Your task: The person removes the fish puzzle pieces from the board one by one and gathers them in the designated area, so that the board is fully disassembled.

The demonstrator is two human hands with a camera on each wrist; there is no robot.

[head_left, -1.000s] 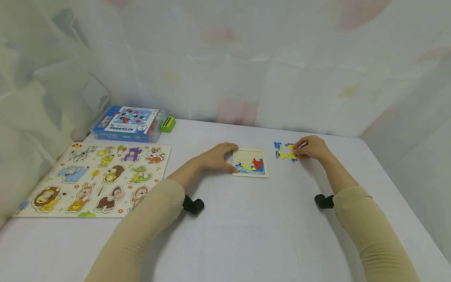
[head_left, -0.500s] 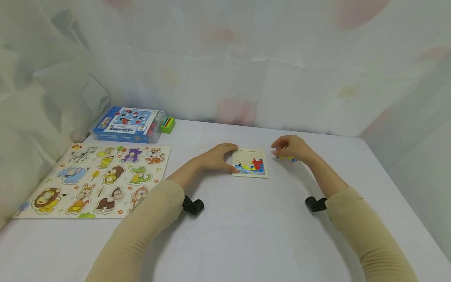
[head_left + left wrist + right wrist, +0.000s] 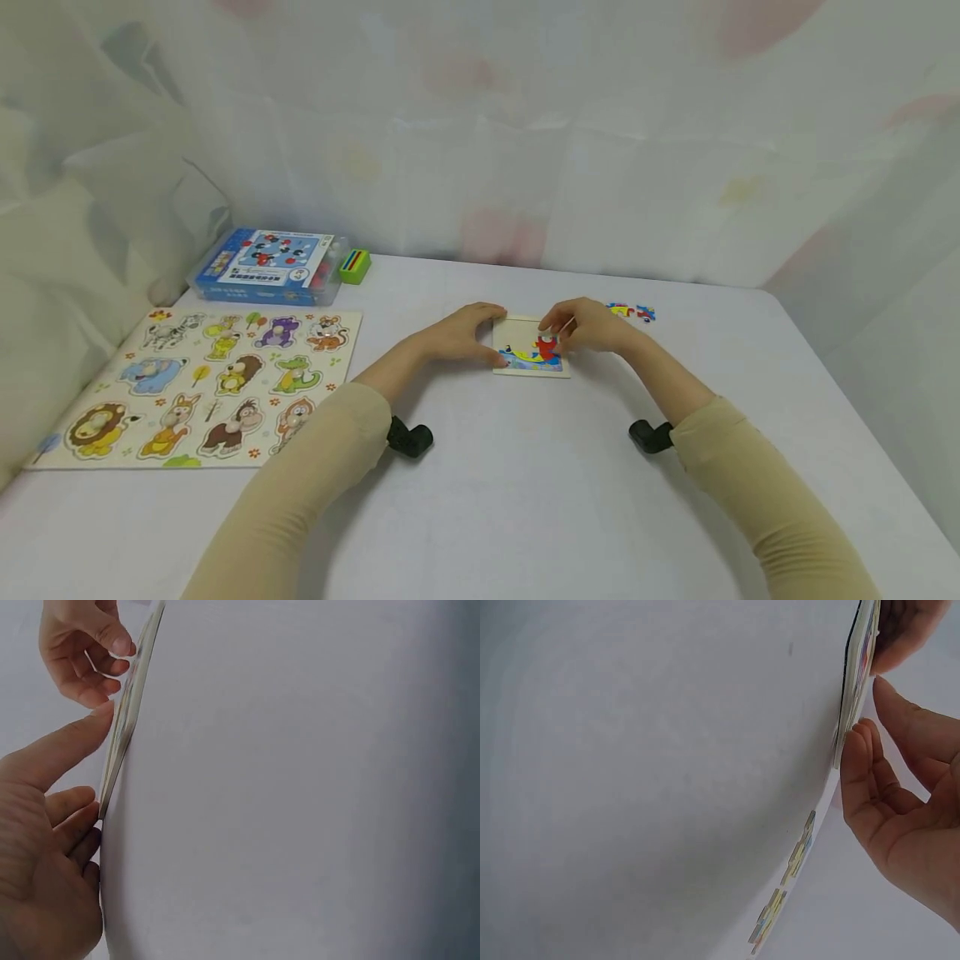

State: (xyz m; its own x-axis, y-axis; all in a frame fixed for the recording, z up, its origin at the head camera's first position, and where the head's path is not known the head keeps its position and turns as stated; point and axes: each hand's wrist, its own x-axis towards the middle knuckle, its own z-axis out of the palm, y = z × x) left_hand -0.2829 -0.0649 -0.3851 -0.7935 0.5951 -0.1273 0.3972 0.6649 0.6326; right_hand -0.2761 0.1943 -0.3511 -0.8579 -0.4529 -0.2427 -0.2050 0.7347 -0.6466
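A: What is in the head view?

B: Two bare hands at a small square tray (image 3: pixel 516 329) on a white table (image 3: pixel 517 475). The left hand (image 3: pixel 456 335) is at the tray's left edge, thumb and fingers spread apart. The right hand (image 3: pixel 596 327) is over its right side, fingers bent; whether they hold anything, I cannot tell.

A: And inside the tray?

B: Fitted pieces (image 3: pixel 531 359), blue, yellow and red, fill the bottom; the upper left is bare. Loose pieces (image 3: pixel 646 313) lie on the table, just past the right hand. Well to the left are a board (image 3: pixel 191 350) of cartoon animals, a blue box (image 3: pixel 262 267) behind it and a green block (image 3: pixel 356 266) beside the box.

A: The left wrist view?

B: The tray, nearly edge-on. The left thumb is at its rim, apart from the fingers; the right hand, fingers loosely curled, is at the far part.

A: The right wrist view?

B: The tray is edge-on again. A gap shows between right thumb and fingertips. Loose pieces lie below, apart from the tray
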